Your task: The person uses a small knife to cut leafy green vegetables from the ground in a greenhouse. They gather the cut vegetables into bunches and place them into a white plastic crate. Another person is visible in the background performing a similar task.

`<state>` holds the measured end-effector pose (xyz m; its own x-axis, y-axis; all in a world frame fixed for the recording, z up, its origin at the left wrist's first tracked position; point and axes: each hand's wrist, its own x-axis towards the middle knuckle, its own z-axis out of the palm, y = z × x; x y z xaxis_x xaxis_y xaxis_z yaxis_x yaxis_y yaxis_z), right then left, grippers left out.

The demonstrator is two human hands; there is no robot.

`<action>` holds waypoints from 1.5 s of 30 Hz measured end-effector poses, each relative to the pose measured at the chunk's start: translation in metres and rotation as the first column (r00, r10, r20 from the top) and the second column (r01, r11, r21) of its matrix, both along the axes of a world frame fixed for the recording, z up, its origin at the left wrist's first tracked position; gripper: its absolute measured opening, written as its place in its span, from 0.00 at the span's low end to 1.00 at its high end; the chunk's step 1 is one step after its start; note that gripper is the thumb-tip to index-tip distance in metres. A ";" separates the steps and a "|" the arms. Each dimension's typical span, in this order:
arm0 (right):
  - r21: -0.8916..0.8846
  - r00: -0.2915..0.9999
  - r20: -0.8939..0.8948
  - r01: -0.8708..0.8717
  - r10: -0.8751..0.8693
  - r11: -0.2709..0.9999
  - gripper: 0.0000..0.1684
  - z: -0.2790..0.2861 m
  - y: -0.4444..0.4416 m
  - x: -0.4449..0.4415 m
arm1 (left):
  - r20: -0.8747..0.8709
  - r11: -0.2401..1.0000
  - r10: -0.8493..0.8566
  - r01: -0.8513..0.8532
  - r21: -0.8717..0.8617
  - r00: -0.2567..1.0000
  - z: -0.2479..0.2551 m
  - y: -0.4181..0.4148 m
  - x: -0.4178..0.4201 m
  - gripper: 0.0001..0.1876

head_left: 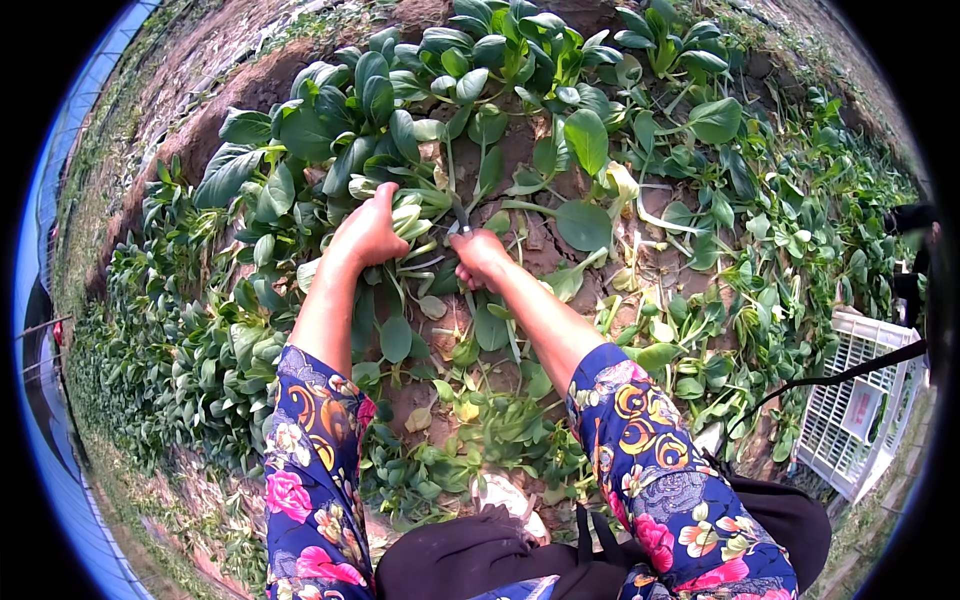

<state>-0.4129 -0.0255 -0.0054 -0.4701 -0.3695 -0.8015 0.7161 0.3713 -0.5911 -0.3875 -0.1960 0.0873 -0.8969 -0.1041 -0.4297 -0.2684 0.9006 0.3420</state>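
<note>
My left hand (pixel 367 231) is closed around a bunch of pale green stems of leafy greens (pixel 409 216), which look like bok choy; its fingers are partly hidden by the stems. Close by on the right, my right hand (pixel 481 259) grips a small knife (pixel 460 216). The blade points away from me, up beside the base of the stems; whether it touches them I cannot tell. Large dark leaves (pixel 330 124) of standing plants rise just beyond my left hand. Loose leaves (pixel 585 225) lie on the cracked soil to the right of the knife.
A white plastic crate (pixel 840 390) stands tilted at the right, with a dark strap (pixel 832 377) across it. Dense rows of greens (pixel 180 367) cover the left side. Cut leaves and yellowed stalks (pixel 637 262) litter the soil. Blue sheeting (pixel 45 202) edges the far left.
</note>
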 end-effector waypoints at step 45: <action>0.089 0.939 -0.300 -0.147 0.167 0.985 0.22 0.002 0.022 0.019 | 0.139 0.990 0.139 -0.135 -0.039 0.980 -0.005 -0.010 0.039 0.45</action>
